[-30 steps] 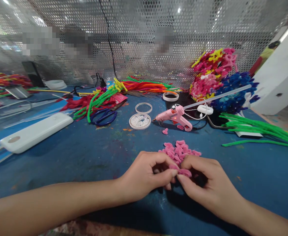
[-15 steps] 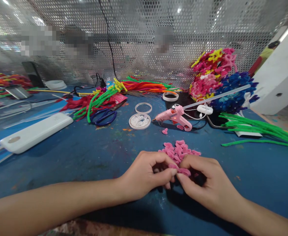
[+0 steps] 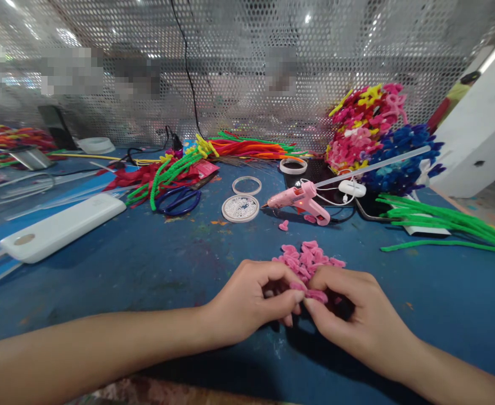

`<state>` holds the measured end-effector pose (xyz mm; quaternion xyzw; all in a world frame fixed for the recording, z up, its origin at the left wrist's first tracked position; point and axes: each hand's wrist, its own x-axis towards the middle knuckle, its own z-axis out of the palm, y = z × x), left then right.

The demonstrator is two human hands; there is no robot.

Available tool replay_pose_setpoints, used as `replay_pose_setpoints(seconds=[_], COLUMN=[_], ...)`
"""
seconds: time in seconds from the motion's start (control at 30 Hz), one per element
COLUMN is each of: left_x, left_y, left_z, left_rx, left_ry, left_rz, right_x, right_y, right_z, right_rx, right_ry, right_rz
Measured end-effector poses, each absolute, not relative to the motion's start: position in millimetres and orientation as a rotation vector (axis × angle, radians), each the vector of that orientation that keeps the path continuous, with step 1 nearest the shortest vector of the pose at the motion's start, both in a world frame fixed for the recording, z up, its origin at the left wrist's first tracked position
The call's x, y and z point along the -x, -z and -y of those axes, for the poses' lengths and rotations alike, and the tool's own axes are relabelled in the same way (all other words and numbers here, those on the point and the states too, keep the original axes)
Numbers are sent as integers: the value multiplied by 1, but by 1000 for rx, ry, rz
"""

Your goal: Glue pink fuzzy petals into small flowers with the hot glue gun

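The left hand (image 3: 253, 301) is pinching one end of a small pink chenille piece (image 3: 310, 293) at the blue table's (image 3: 146, 264) near edge, the right hand (image 3: 352, 315) gripping the other; bending it well probably calls for tight, close fingertips, just clear of the pink pile (image 3: 309, 257).

No text, label, brand, number or sign can be read anywhere here. The white box (image 3: 62, 226) lying left of the glue gun (image 3: 300, 201) bears only a plain round mark with no lettering that can be made out. The glue gun itself shows no legible brand, and the patches high on the mesh wall (image 3: 247, 67) behind it are blurred.
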<state>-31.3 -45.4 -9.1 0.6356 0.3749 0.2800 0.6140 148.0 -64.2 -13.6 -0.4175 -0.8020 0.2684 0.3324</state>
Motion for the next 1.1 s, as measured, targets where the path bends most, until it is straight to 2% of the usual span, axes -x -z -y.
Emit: replay_pose_setpoints(seconds=[0.5, 1.1], left_x=[29, 31], left_y=[5, 7], left_z=[48, 47], left_rx=[-1392, -1491], left_ry=[-624, -652], left_rz=[-812, -819], right_x=[-149, -149], right_y=[11, 13], right_z=[66, 63], right_rx=[1045, 1043], right_ry=[-812, -748], right_rz=[2081, 2152])
